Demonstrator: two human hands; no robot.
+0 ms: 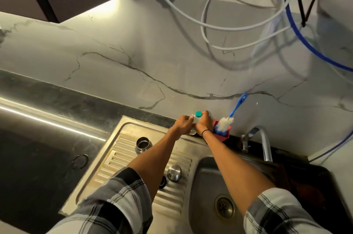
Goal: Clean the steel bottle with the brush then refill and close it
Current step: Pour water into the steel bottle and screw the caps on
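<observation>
The open steel bottle [143, 144] stands upright on the ribbed drainboard [118, 159], its mouth uncovered. Its steel cap [174, 172] lies on the drainboard near the basin. A bottle brush [232, 117] with a blue handle and white bristles leans in a red holder [223, 134] against the wall. Both hands reach to the back of the sink and hold a small clear bottle with a green cap [197, 116]. My left hand [182, 125] grips its left side, and my right hand [204, 123] wraps round its right side.
The sink basin [206, 186] with its drain [223, 207] lies at the lower right, under a curved steel tap [264, 142]. White, blue and black hoses [248, 27] hang on the marble wall above. A dark counter [38, 157] runs along the left.
</observation>
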